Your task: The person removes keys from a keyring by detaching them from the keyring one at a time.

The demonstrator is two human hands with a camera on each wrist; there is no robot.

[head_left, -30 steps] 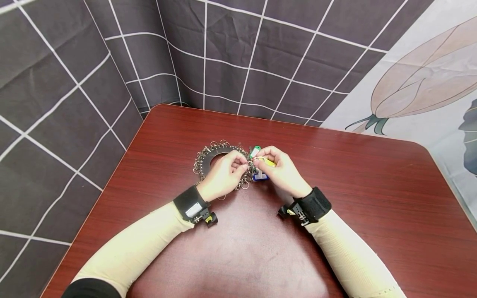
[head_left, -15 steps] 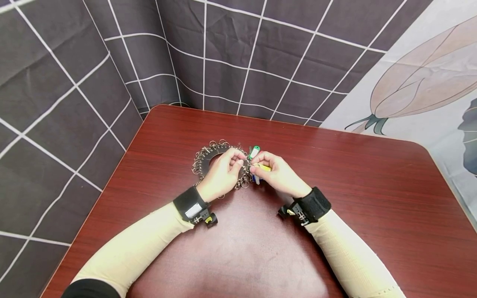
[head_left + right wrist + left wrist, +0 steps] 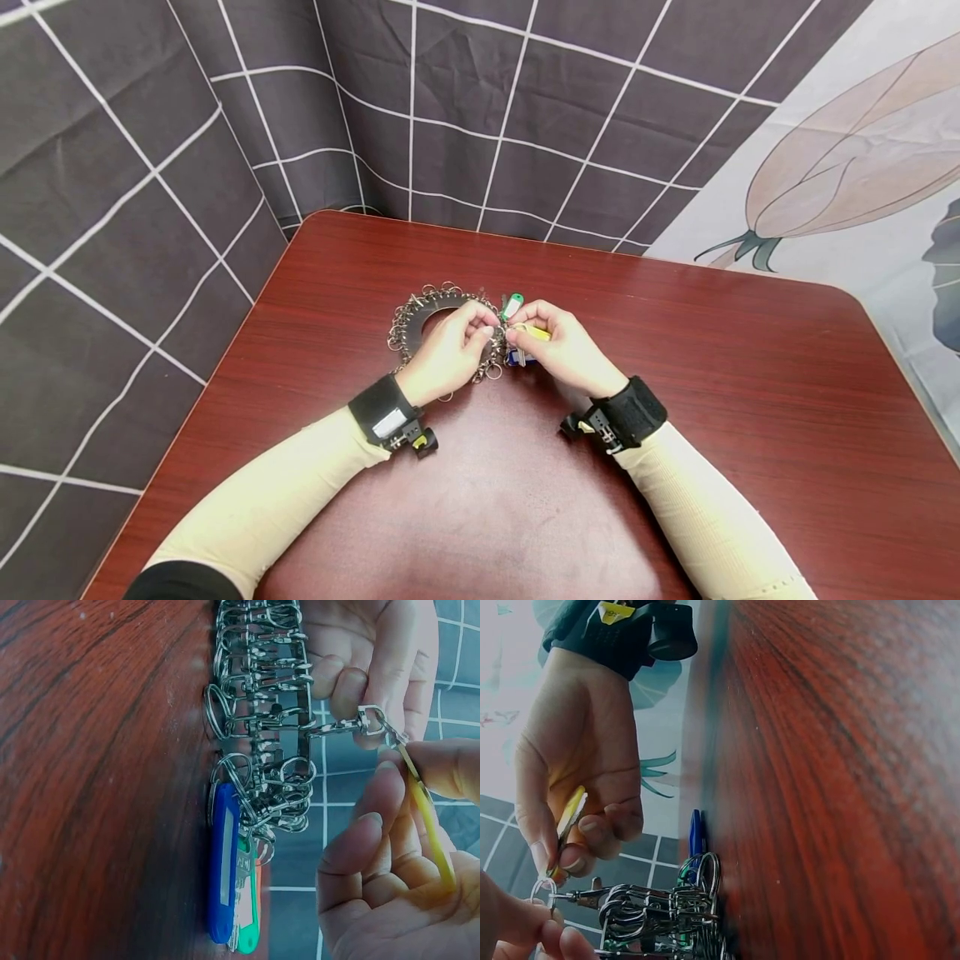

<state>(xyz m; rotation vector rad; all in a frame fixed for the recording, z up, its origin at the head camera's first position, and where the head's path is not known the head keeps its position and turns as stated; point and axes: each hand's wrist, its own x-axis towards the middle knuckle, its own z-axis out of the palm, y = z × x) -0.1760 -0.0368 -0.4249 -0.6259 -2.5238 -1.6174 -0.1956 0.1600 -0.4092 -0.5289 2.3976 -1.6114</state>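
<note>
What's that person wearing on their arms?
Long pale yellow sleeves, with black cloth above the left one. Black wristbands sit at both wrists, each carrying a small black camera with a yellow bit; the left band has a white label. No gloves: left grip and right grip are bare.

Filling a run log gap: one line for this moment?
left hand: pinching small silver metal ring; right hand: holding flat yellow plastic key tag; nearby: silver metal swivel clip, blue plastic key tag, flat dark ring
</note>
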